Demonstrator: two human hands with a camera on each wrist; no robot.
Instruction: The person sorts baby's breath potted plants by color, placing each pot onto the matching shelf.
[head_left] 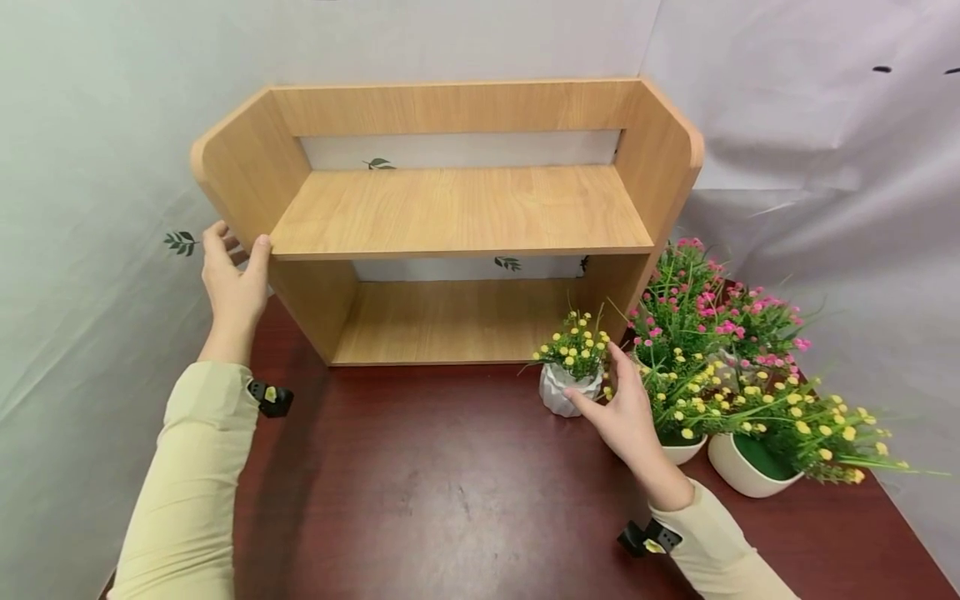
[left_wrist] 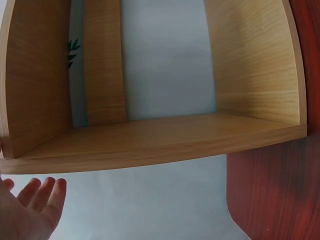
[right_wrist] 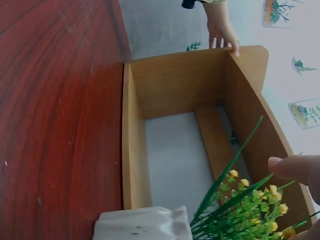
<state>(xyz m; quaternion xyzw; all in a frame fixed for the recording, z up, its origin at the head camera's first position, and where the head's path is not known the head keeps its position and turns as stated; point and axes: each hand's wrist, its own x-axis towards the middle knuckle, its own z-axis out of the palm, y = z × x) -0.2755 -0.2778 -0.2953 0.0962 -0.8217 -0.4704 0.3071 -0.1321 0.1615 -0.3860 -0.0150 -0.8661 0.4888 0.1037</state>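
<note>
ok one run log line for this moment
left hand: at wooden shelf | right hand: beside small white pot | pot: before shelf

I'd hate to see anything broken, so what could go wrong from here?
The right hand is at the small, faceted white pot with yellow flowers; an uneven touch might tip it.
Its wrist looks close to the smooth, round cream pot with yellow flowers; a sideways swing could knock that.
The left hand is at the side of the light-brown wooden two-tier shelf; pushing might shift it.
</note>
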